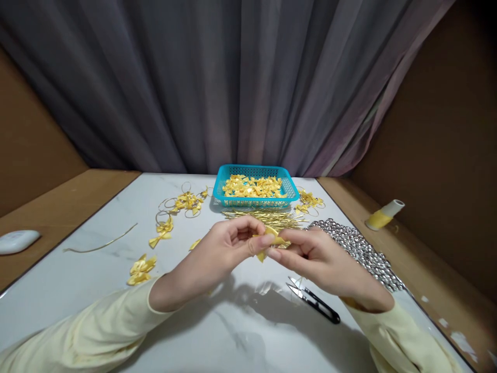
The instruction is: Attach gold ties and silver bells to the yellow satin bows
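Observation:
Between my two hands, above the middle of the table, is a yellow ribbon bow (275, 237). My left hand (235, 243) pinches it between thumb and forefinger from the left. On the other side, the thumb and forefinger of my right hand (310, 254) close on its right edge. Fingers cover much of the bow. Gold wire ties (267, 217) lie in a pile just behind my hands. Black-handled thread snips (314, 300) rest on the table below my right hand, blades pointing up and left.
A blue basket (218, 191) of yellow bows stands at the back. Silver beads (359, 248) spread at right, near a yellow thread spool (384, 215). Finished-looking bows with wire loops (188, 202) and loose bows (142, 269) lie left, beside a single wire (101, 246) and a white object (18, 242).

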Demonstrator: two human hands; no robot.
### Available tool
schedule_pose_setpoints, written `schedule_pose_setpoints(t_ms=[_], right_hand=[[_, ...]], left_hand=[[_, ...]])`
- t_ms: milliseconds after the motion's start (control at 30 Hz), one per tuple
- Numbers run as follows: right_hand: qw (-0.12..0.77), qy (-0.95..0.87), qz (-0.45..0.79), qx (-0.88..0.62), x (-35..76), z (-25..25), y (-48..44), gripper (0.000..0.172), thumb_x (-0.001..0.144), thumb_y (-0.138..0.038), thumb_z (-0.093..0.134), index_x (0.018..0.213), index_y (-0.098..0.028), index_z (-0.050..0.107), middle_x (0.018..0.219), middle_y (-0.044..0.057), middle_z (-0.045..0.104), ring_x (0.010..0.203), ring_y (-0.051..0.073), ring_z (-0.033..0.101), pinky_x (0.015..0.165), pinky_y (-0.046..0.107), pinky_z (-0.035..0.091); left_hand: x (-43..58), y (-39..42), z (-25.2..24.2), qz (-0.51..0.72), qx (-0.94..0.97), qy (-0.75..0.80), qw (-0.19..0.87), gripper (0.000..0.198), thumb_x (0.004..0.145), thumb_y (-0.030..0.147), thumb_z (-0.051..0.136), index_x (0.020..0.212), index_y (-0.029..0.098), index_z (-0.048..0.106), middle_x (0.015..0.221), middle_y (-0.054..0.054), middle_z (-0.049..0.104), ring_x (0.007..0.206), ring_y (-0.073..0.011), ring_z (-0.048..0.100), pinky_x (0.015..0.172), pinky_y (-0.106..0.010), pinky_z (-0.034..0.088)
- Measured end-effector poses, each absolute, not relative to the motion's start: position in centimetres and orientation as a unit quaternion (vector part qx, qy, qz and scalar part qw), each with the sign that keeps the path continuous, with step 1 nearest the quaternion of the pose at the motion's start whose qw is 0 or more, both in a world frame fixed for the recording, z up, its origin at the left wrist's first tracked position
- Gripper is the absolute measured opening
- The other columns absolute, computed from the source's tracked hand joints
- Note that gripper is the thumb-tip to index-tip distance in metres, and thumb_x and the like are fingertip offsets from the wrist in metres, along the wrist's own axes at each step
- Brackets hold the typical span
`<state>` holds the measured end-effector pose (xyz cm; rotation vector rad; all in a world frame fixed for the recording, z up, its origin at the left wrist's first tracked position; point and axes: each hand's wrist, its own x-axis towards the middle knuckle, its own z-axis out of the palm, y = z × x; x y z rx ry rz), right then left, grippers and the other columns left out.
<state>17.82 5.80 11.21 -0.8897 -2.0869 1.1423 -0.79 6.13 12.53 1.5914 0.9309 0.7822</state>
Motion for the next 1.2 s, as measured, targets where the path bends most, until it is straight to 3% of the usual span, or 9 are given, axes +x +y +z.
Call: schedule_pose_setpoints(t_ms=[400,533,767,1067,1200], right_hand=[[0.315,-0.863,0.248,-0.307,18.3,10.9,6.3,0.025,0.087,-0.03,0.049,0.077,-0.014,0.065,0.048,-0.005,0.042,0.042,0.005,0.027,0.045,0.017,0.028],[0.32,-0.869,0.199,-0.319,18.2,10.7,6.5,0.028,0.088,-0.024,0.047,0.065,-0.013,0.061,0.047,-0.005,0.033,0.044,0.007,0.021,0.043,0.018,0.024],[0.356,-0.837,0.244,-0.337,17.6,10.3,6.7,0.032,0.085,-0.024,0.051,0.054,-0.015,0.051,0.048,-0.007,0.02,0.044,0.007,0.017,0.041,0.019,0.021],[0.329,-0.846,0.294,-0.299,18.3,10.4,7.0,0.03,0.087,-0.033,0.05,0.067,-0.013,0.06,0.048,-0.005,0.039,0.043,0.005,0.028,0.043,0.018,0.025],[0.318,-0.859,0.273,-0.293,18.4,10.8,6.7,0.032,0.087,-0.033,0.05,0.064,-0.013,0.061,0.046,-0.006,0.035,0.043,0.005,0.026,0.044,0.018,0.026]], left_hand=[[-0.6,6.1,13.2,0.346,0.645,0.397,0.554,0.01,0.08,0.02,0.056,0.072,0.015,0.054,0.067,0.004,0.049,0.065,-0.0096,0.043,0.061,-0.02,0.034],[-0.6,6.2,12.9,0.346,0.64,0.397,0.559,0.012,0.08,0.023,0.056,0.072,0.015,0.054,0.069,0.003,0.049,0.067,-0.0105,0.043,0.062,-0.021,0.034],[-0.6,6.0,12.9,0.359,0.641,0.395,0.551,0.015,0.08,0.027,0.057,0.072,0.015,0.053,0.069,0.003,0.048,0.066,-0.0101,0.043,0.06,-0.021,0.033],[-0.7,6.1,12.8,0.362,0.647,0.385,0.55,0.014,0.079,0.026,0.059,0.073,0.015,0.053,0.068,0.004,0.047,0.066,-0.0098,0.042,0.061,-0.021,0.034],[-0.8,6.1,12.7,0.356,0.639,0.361,0.578,0.014,0.08,0.026,0.058,0.072,0.015,0.053,0.068,0.003,0.048,0.066,-0.0094,0.043,0.061,-0.021,0.034]])
